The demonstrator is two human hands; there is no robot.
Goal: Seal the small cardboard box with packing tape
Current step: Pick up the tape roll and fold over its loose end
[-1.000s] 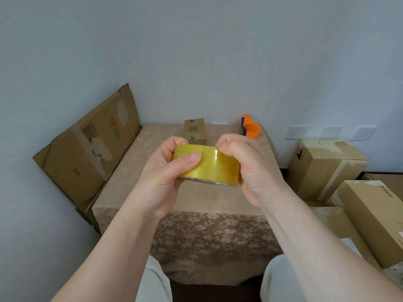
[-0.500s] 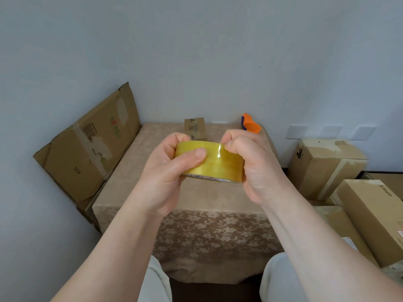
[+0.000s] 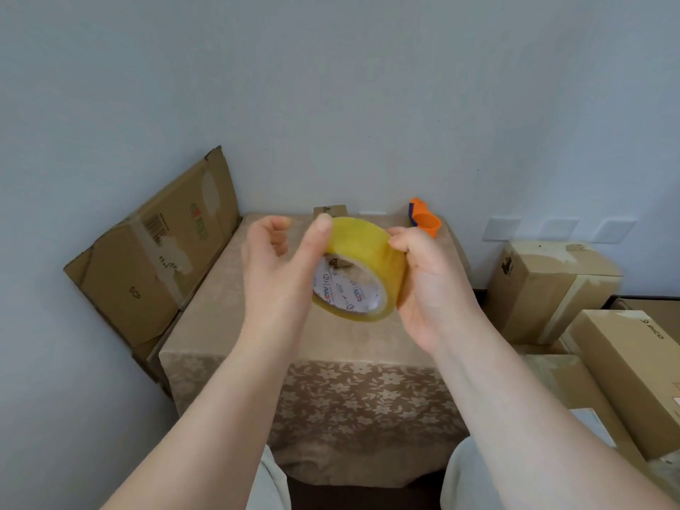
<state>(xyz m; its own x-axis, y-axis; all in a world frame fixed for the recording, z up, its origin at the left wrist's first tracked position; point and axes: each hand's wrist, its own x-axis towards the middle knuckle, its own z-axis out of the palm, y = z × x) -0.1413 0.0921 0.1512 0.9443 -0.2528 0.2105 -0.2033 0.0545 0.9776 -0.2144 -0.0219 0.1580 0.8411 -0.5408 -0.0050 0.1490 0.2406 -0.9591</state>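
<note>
Sitting at the table (image 3: pixel 228 325) with its beige flowered cloth, I have brown cartons stacked on the floor at my right (image 3: pixel 552 288) and a flattened cardboard sheet (image 3: pixel 154 259) leaning on the wall at my left. Between my hands, raised above the table, is the roll of packing tape (image 3: pixel 362 268). Half a second ago it lay nearly flat, its yellow band facing me; now it is tipped up so that I look into its white printed core. My right hand (image 3: pixel 430 285) has its grip closed on the roll's right side, fingers curled over the top edge and the palm behind it. My left hand (image 3: pixel 279 274) has changed most: before, it wrapped the roll with the thumb pressed across the band, and now its fingers are spread apart and off the roll, with only the thumb tip touching the upper left rim. The small cardboard box (image 3: pixel 330 210) stands at the far edge of the table by the wall, mostly hidden behind the roll and my left thumb, well apart from my hands. The orange tape cutter (image 3: pixel 425 220) sits to its right at the table's far corner.
</note>
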